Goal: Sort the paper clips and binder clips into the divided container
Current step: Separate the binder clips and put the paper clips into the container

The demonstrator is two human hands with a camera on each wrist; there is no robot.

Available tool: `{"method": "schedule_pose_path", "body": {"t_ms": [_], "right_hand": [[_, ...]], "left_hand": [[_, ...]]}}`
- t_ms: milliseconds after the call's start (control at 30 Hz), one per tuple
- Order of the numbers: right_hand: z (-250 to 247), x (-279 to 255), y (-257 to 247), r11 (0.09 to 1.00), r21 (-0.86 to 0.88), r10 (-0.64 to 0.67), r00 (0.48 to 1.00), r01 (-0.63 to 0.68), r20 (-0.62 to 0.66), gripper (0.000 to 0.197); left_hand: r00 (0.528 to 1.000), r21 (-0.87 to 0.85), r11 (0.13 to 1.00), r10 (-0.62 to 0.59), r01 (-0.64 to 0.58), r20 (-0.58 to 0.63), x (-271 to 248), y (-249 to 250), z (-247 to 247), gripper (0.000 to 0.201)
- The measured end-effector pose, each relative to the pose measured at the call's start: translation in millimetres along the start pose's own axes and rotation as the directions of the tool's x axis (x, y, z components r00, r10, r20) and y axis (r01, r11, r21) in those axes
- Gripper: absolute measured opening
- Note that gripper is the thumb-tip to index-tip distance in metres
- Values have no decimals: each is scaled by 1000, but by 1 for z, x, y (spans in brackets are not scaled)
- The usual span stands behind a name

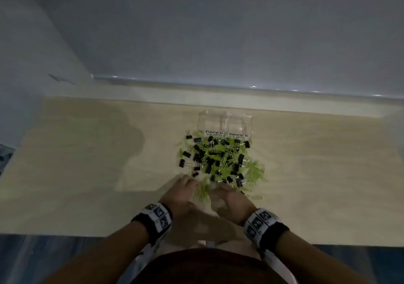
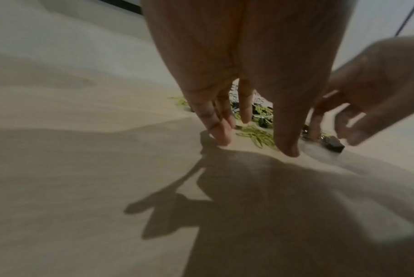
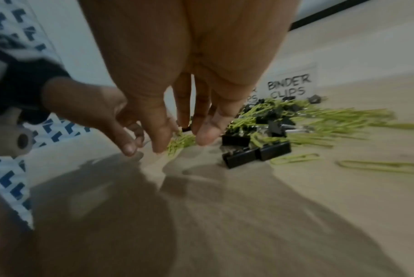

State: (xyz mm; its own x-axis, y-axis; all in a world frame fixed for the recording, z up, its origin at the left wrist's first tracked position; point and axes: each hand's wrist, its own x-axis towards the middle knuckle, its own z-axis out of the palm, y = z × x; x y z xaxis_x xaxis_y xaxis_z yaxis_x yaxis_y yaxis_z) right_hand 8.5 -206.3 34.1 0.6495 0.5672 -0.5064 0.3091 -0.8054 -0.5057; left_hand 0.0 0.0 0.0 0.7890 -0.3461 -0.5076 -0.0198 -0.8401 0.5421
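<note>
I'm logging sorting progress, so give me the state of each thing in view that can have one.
divided container: upright, both compartments look empty.
paper clips: green, loose on the table, unsorted.
binder clips: black, mixed among them.
left hand: fingers straight, tips at the pile's near edge.
right hand: fingers relaxed, holding nothing.

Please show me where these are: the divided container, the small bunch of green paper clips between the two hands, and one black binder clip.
divided container (image 1: 213,122): head view, clear front wall.
green paper clips (image 1: 202,191): head view, middle of the bunch.
black binder clip (image 3: 240,159): right wrist view, its black body.
</note>
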Motion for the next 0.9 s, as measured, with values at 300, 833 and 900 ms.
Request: {"method": "schedule_pose_path", "body": {"t_ms": [300,833,900], "right_hand": [[13,48,2,998,-65,6,991,-15,-135,58],[-5,46,26,950,313,125,908,7,-399,9],[-20,44,27,859,509,279,892,-65,-356,10]], "left_hand": [[990,105,994,46,-32,-130,25,5,-1,56],[985,-64,998,-37,26,-169,41,19,-15,22],[986,-125,992,-48,29,-157,42,16,-19,22]]}}
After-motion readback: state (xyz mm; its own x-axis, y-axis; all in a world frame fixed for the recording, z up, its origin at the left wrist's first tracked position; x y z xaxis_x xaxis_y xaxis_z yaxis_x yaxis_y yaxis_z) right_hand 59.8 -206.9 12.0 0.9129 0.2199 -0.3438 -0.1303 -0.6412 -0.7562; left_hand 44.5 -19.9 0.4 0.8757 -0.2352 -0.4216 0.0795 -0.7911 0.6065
